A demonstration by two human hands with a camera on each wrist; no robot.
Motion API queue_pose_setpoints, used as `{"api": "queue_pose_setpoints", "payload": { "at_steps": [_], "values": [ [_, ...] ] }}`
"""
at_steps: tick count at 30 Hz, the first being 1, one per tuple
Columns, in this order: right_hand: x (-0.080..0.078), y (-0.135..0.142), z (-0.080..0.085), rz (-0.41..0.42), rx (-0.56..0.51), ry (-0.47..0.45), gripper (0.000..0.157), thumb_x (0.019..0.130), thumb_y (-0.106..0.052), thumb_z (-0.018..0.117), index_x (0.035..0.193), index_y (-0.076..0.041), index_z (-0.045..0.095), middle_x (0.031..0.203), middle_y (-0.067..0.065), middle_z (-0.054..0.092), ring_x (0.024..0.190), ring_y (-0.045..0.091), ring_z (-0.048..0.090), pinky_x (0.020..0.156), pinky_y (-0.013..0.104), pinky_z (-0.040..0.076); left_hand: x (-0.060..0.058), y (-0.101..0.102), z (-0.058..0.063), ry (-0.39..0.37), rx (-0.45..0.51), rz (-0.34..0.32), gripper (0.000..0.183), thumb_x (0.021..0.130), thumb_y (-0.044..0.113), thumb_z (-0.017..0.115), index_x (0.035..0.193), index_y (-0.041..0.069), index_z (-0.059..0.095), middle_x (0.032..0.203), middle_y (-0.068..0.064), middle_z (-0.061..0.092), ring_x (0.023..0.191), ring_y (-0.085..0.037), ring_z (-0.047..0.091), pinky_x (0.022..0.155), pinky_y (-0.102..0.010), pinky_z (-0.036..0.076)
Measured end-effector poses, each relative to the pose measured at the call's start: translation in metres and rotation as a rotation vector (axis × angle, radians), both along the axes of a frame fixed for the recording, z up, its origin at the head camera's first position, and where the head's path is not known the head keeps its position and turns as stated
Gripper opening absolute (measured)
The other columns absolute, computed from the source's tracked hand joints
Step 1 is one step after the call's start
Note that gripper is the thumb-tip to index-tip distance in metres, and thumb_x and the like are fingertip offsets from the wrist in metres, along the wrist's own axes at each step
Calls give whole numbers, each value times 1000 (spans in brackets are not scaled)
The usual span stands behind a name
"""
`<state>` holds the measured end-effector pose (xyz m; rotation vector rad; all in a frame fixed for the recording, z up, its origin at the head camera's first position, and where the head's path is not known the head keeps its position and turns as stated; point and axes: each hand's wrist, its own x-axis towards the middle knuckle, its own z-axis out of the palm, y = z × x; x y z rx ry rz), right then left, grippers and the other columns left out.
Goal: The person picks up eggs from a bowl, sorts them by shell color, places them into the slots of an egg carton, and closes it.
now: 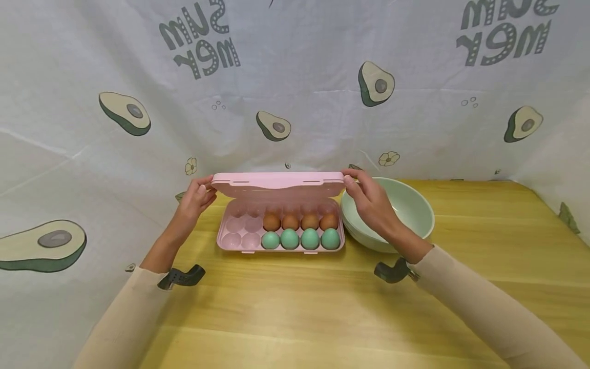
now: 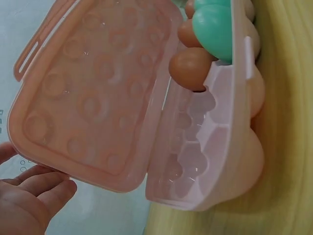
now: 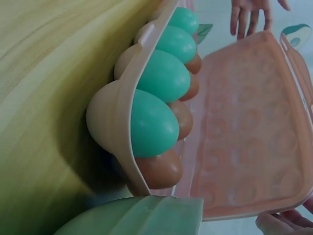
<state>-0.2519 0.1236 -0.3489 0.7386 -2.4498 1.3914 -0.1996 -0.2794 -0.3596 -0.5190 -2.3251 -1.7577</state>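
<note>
A pink plastic egg carton (image 1: 239,250) lies on the table, its lid (image 1: 276,180) raised on the far-side hinge. Green eggs (image 1: 310,239) fill part of the front row, with brown eggs (image 1: 290,222) behind them. Bare hollows (image 1: 232,240) show at the left end. My left hand (image 1: 193,202) is at the lid's left corner; its fingers (image 2: 54,188) lie fairly straight against the edge. On the opposite corner, my right hand (image 1: 369,202) pinches the lid between thumb and forefinger, partly in front of a bowl.
The pale green bowl (image 1: 412,210) stands close against the carton's right side. Wooden table surface (image 1: 286,302) spreads in front. A white cloth with avocado prints (image 1: 322,128) hangs behind and along the left. Dark wrist mounts (image 1: 186,277) stick out below both forearms.
</note>
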Motion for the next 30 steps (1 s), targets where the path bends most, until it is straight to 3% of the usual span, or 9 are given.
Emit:
{"api": "queue_pose_setpoints", "payload": {
  "at_steps": [5,10,12,15,19,26,30],
  "values": [
    [11,5,0,37,98,40,46,104,-35,37,135,-5,54,134,11,55,125,28,48,105,50,35,12,-5,-4,9,-82,9,41,106,16,31,136,-10,30,151,-25,29,138,-42,31,112,-50,22],
    [21,7,-2,81,170,58,41,104,-31,40,131,-7,58,130,9,59,122,26,52,103,47,38,21,-11,-7,80,-235,44,38,105,12,33,138,-5,42,142,-21,45,132,-36,40,109,-22,30],
    [24,7,-3,102,209,77,38,103,-29,42,130,-7,59,130,8,60,122,25,53,103,46,39,24,-10,-7,106,-308,56,38,104,13,38,138,1,48,140,-16,50,132,-33,42,105,-16,32],
    [26,3,-7,160,275,106,37,102,-27,46,129,-7,61,130,7,61,125,27,52,107,46,34,28,-4,-9,151,-439,60,35,102,16,46,135,8,56,138,-10,54,133,-29,43,109,-28,32],
    [30,-7,-12,260,383,125,41,101,-30,48,129,-4,61,133,10,58,131,29,46,113,50,24,29,9,-13,188,-600,0,36,98,22,55,132,9,60,137,-9,55,135,-29,42,114,-49,22],
    [39,-20,-24,303,586,113,58,99,-47,48,137,-4,53,144,12,48,134,28,43,108,48,34,36,27,-22,196,-829,-84,51,95,39,58,137,9,56,145,-10,47,136,-30,39,113,-50,23],
    [41,-24,-34,304,651,198,65,93,-45,60,138,1,50,142,19,48,131,33,46,105,49,38,38,31,-30,216,-884,-87,57,91,41,64,137,7,55,146,-12,45,136,-31,39,112,-52,24]
  ]
}}
